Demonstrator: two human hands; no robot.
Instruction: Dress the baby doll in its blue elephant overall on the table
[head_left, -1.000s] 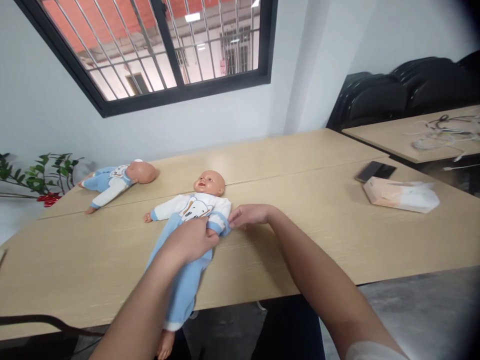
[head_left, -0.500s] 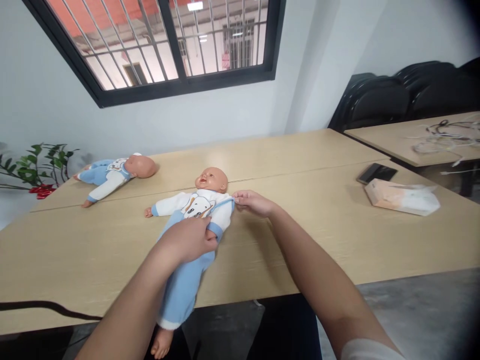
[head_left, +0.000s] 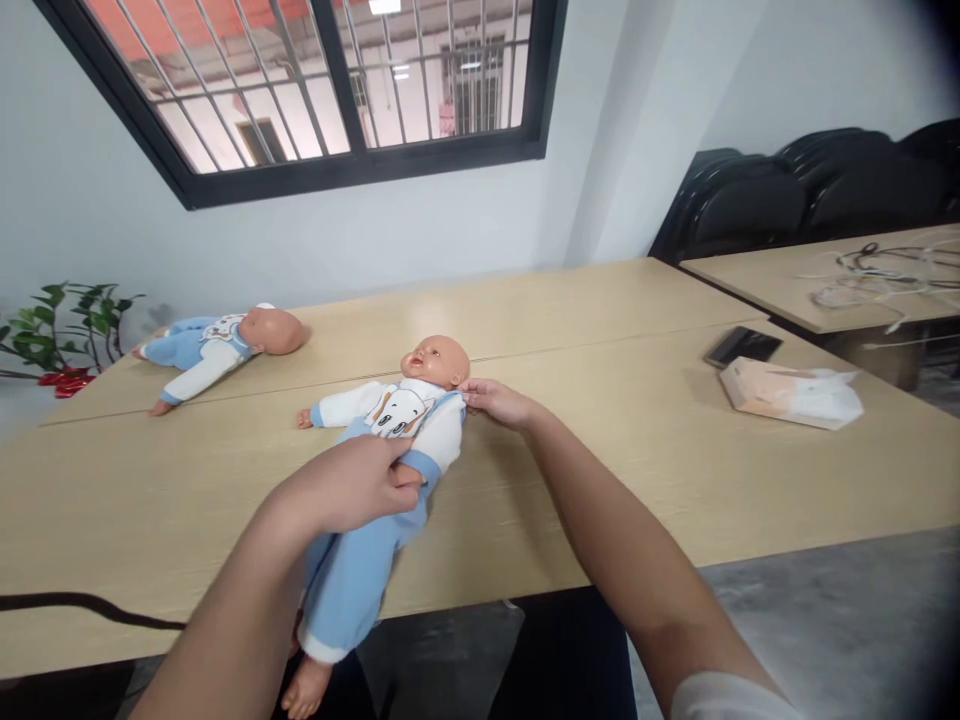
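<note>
**Both hands on the dressed doll, fixing its outfit at waist and shoulder**

Our left hand (head_left: 352, 490) has its fingers curled shut over the doll's midsection, pinching the blue cuff of the near sleeve and the fabric at the waist. Our right hand (head_left: 495, 400) reaches to the doll's far shoulder, fingertips closed in a light pinch on the white collar or shoulder seam, just beside the head; what exactly it grips is too small to tell.

The plastic baby doll in a white top with a bear print and light blue trousers (head_left: 390, 440) lies on its back near the front edge of the long pale wooden table (head_left: 600, 480), head away from us, bare feet hanging over the edge toward us.

Progress, as we judge it: the outfit looks fully on, with both arms in sleeves and both legs in trousers. What seems left is small tidying at shoulder and waist.

Further out: a second baby doll in a matching blue and white outfit (head_left: 217, 350) lies well apart at the back left, untouched. A soft pack of tissues (head_left: 787, 392) and a black phone (head_left: 742, 346) sit at the right. A green leafy plant with red bits (head_left: 60, 335) stands beyond the left end.
</note>
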